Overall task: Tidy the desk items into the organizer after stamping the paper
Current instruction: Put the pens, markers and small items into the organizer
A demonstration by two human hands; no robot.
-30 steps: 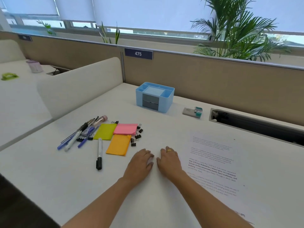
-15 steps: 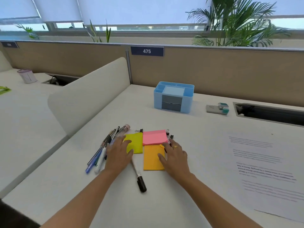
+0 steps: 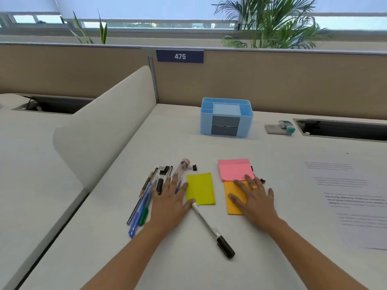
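Note:
My left hand (image 3: 170, 200) lies flat with fingers spread on a bunch of pens (image 3: 142, 204), its thumb touching the white end of a black-capped marker (image 3: 212, 228). My right hand (image 3: 254, 200) rests flat on an orange sticky pad (image 3: 232, 196), fingertips reaching a pink sticky pad (image 3: 234, 168). A yellow-green sticky pad (image 3: 201, 188) lies between the hands. Black binder clips (image 3: 193, 167) sit by the pens and beside the pink pad. The blue organizer (image 3: 227, 116) stands at the back. A stamp (image 3: 280, 127) lies to its right. The printed paper (image 3: 351, 197) is at the right.
A white curved divider (image 3: 109, 124) borders the desk on the left. A tan partition (image 3: 272, 82) with a "475" label runs along the back. A dark cable slot (image 3: 343, 129) opens at the back right. Plants stand behind the partition.
Both hands slid apart over the items. The pink and orange pads moved right, away from the yellow-green pad. The view came closer to the items.

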